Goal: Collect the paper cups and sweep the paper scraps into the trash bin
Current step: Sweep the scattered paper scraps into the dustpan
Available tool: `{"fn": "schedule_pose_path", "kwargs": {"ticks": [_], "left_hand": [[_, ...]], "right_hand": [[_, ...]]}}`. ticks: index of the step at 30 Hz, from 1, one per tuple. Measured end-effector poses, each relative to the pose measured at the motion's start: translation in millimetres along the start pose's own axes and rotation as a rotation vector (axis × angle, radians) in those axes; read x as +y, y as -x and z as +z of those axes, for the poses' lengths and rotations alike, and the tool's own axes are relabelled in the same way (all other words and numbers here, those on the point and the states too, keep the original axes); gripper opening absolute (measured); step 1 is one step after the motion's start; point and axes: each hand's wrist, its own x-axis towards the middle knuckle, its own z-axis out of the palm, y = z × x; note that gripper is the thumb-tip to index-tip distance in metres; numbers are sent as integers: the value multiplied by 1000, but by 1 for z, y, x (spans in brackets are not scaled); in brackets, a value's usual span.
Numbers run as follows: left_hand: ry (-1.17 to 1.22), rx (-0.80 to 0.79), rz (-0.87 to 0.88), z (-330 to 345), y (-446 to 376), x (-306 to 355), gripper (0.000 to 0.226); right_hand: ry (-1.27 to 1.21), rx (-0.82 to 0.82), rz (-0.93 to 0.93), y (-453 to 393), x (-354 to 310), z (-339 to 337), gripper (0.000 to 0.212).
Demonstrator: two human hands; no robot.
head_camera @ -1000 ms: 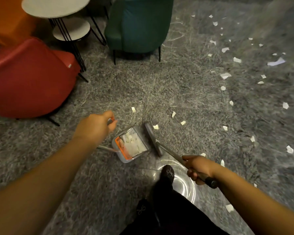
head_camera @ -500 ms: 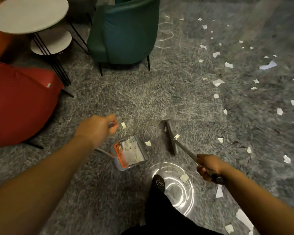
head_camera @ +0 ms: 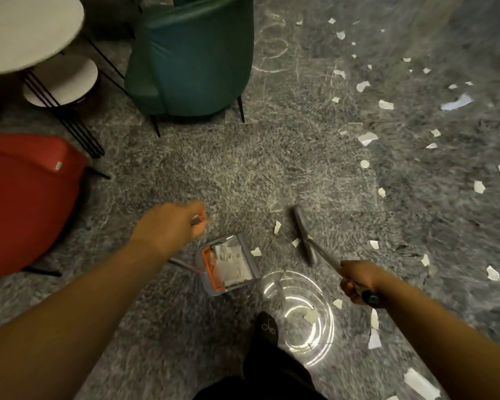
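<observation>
Head cam: left hand (head_camera: 171,228) grips the dustpan (head_camera: 227,264) handle, scraps (head_camera: 231,262) already inside. Right hand (head_camera: 358,280) wraps the broom (head_camera: 305,233) handle; more scraps litter the floor (head_camera: 272,168) right.

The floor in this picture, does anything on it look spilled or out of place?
Yes. Torn paper scraps lie scattered over the grey floor, mostly at the right. A few sit between the dustpan and the broom head, not yet swept in.
</observation>
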Motion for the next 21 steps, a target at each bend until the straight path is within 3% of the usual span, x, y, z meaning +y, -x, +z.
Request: {"fn": "schedule_pose_path", "kwargs": {"ticks": [6, 14, 18, 21], "left_hand": [[-3, 39, 10, 4, -3, -5, 16], [19, 21, -2, 7, -5, -15, 13], [46, 42, 26, 8, 3, -21, 13], [89, 69, 35, 6, 14, -31, 15]], "right_hand": [[240, -53, 38, -12, 5, 24, 23], [228, -242, 132, 2, 35, 68, 20], [269, -269, 96, 29, 41, 97, 39], [301, -280, 83, 53, 38, 114, 42]]}}
